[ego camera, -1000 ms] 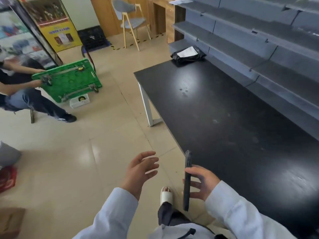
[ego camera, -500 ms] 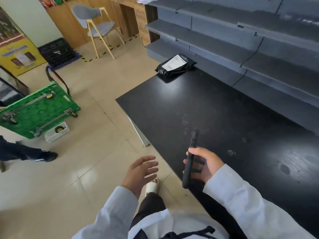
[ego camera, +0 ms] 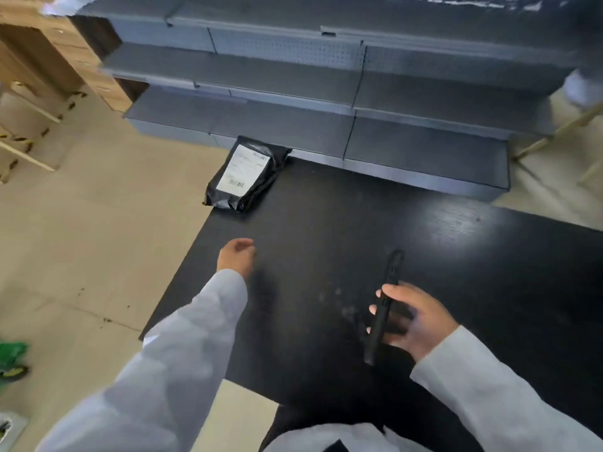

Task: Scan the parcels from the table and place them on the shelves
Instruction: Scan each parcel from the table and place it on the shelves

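**Parcel at far-left corner of table, phone in R hand**

At the far-left corner of the black table (ego camera: 326, 243), one black parcel (ego camera: 247, 175) lies flat, white label w/ barcode facing up. Its far end sits just beside the front edge of the lowest grey shelf (ego camera: 424, 148); its near-left corner slightly overhangs the table's left edge. Label print too small to read.

L hand (ego camera: 235, 257): stretched out over the table's left part, near the left edge, well short of the parcel, not touching it. Fingers loosely curled, nothing held. Motion blur on hand + sleeve, so whether it touches the tabletop can't be told.

R hand (ego camera: 414, 318): over the near-middle of the table, fingers wrapped round a dark phone (ego camera: 385, 305), clamped on it. Phone seen edge-on, long axis running away from the body, top end pointing toward the shelves.

Shelves: grey metal, several tiers behind the table's far edge, perforated back panel. The tiers in view carry no parcels.

Other: beige tiled floor (ego camera: 81, 239) left of the table; wooden cabinet (ego camera: 39, 50) at top left; bit of a green object (ego camera: 11, 353) at the left frame edge, unidentifiable here. Both sleeves light grey-white.
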